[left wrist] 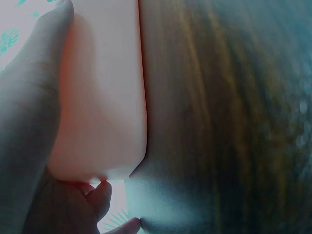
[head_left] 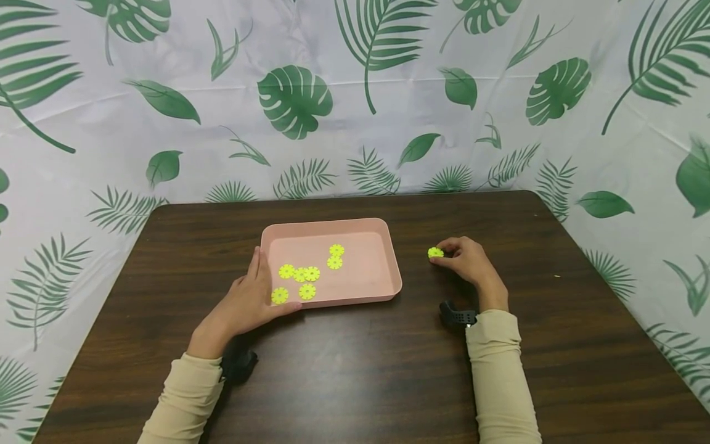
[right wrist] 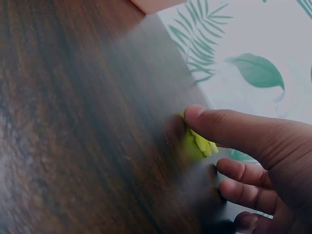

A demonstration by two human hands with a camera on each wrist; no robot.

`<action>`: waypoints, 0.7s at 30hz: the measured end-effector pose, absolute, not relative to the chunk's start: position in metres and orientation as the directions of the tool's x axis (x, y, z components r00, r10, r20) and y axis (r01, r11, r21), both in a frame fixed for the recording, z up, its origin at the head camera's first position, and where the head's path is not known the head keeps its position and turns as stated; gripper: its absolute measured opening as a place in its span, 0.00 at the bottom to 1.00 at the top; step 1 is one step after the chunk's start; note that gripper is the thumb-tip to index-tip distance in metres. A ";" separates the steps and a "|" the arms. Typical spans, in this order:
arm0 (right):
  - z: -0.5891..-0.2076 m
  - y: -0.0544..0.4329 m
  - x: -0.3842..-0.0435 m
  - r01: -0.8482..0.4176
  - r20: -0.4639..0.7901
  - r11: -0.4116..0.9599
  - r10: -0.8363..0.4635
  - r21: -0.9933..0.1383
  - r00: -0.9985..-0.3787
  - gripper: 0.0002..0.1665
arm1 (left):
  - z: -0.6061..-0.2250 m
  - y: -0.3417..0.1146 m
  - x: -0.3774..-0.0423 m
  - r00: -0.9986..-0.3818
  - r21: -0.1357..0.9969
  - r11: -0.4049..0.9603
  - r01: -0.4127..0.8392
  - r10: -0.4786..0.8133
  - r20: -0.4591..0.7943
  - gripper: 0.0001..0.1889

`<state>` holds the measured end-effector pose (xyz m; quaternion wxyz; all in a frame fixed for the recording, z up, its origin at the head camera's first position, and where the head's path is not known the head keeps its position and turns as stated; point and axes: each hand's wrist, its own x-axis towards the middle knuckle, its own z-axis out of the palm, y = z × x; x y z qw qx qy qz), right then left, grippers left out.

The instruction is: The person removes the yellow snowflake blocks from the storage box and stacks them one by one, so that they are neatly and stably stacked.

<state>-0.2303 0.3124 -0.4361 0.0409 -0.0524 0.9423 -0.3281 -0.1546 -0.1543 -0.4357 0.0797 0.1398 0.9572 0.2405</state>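
Observation:
A shallow pink tray [head_left: 360, 271] lies on the table, with several yellow notched plastic discs [head_left: 307, 291] on its floor, mostly toward the left. My left hand [head_left: 249, 296] holds its front left corner, thumb along the front wall and fingers against the left end. The left wrist view shows the thumb running beside the tray wall [left wrist: 105, 97]. To the right of the tray, my right hand [head_left: 466, 262] pinches a yellow notched disc [head_left: 435, 253] between thumb and forefinger, low over the table. In the right wrist view the other fingers [right wrist: 243, 192] are loosely bent.
The dark wood-grain table [head_left: 355, 370] ends at the back against a white cloth [head_left: 388, 154] printed with green leaves. A black strap [head_left: 459, 316] sits at the right wrist, and a black device [head_left: 240, 365] at the left wrist.

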 end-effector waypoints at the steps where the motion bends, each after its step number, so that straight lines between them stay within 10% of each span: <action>1: -0.436 0.312 -0.230 -0.071 -0.042 0.780 -0.123 -0.622 -0.992 0.23 | -0.435 -0.154 -0.155 -0.948 0.482 0.845 0.231 0.307 -0.084 0.71; 21: -0.433 0.312 -0.230 -0.037 -0.075 0.786 -0.106 -0.617 -0.992 0.33 | -0.433 -0.154 -0.155 -0.945 0.485 0.842 0.235 0.314 -0.088 0.71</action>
